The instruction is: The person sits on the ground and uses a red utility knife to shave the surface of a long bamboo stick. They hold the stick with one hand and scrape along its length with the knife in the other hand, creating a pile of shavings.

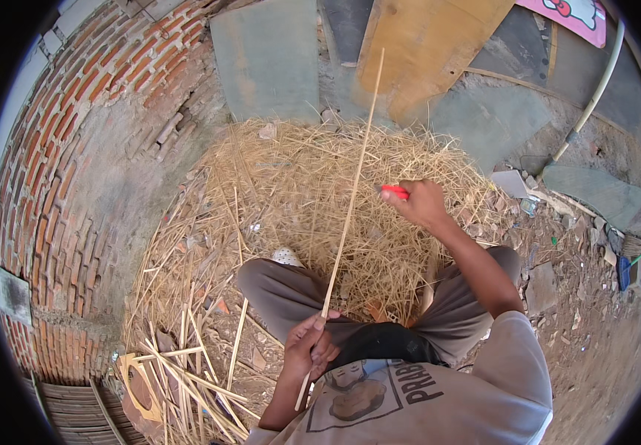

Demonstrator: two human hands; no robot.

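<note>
A long, thin bamboo stick [352,204] slants up and away from my lap, its far tip over the boards at the back. Near its lower end, my left hand [310,345] is closed around it, and a short stub pokes out below the fist. Over the shavings to the right of the stick, my right hand [423,203] grips a small red-handled knife [395,193]. Only a short dark tip of it shows, pointing left toward the stick but apart from it. My crossed legs [280,293] lie beneath both hands.
Pale shavings [298,185] cover the ground ahead. Cut bamboo sticks [194,378] lie in a loose pile at lower left. A brick wall [76,178] rises on the left. Boards [265,63] lean at the back. A pale pipe [599,89] and rubble [558,297] are on the right.
</note>
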